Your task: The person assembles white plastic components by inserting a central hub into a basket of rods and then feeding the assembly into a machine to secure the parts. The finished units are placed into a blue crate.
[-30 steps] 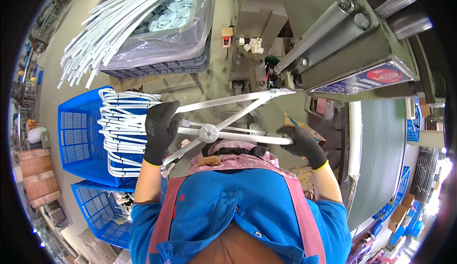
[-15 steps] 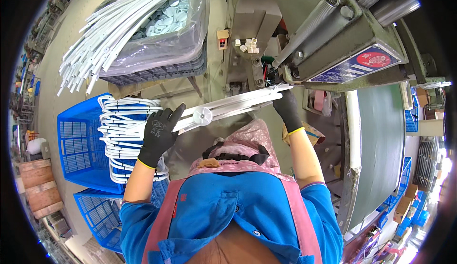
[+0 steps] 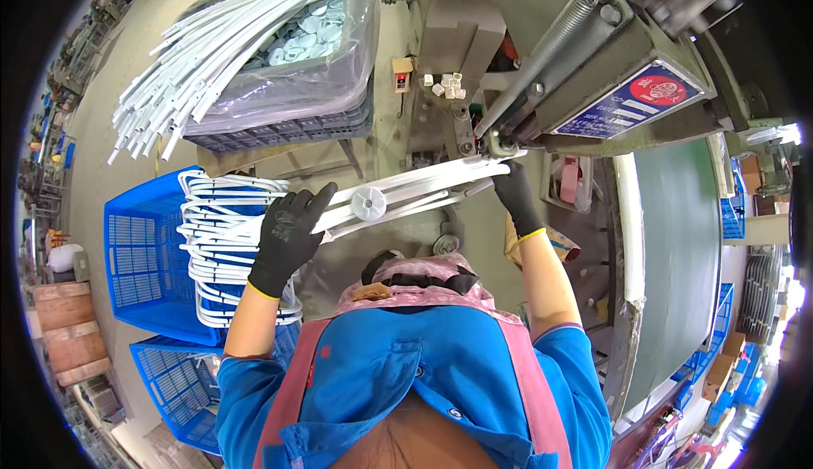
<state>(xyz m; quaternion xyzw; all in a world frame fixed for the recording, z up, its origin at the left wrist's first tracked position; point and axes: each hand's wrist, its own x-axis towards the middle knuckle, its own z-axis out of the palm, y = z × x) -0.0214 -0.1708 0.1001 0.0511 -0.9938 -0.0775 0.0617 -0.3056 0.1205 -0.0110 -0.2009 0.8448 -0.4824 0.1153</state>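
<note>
A white tube frame (image 3: 423, 183) made of several long tubes lies slantwise between my hands, its right end under the press. A round white plastic disc (image 3: 368, 203) sits on it, nearer its left end. My left hand (image 3: 292, 230), in a black glove, is closed round the frame's left end, with the thumb side on top. At the other end, my gloved right hand (image 3: 514, 198) grips the tubes right beside the press head (image 3: 627, 96). The fingertips of the right hand are partly hidden behind the tubes.
Bent white tube frames (image 3: 224, 240) are stacked over a blue basket (image 3: 152, 257) at left. A plastic-lined crate (image 3: 279, 96) holds grey discs, with long white tubes (image 3: 203, 54) on top. Small white blocks (image 3: 446, 86) sit on the machine. A green conveyor belt (image 3: 673, 257) runs at right.
The frame and my right hand have dropped slightly, and a lower tube now stands apart from the others. Metal parts at the top of the press have shifted and look blurred.
</note>
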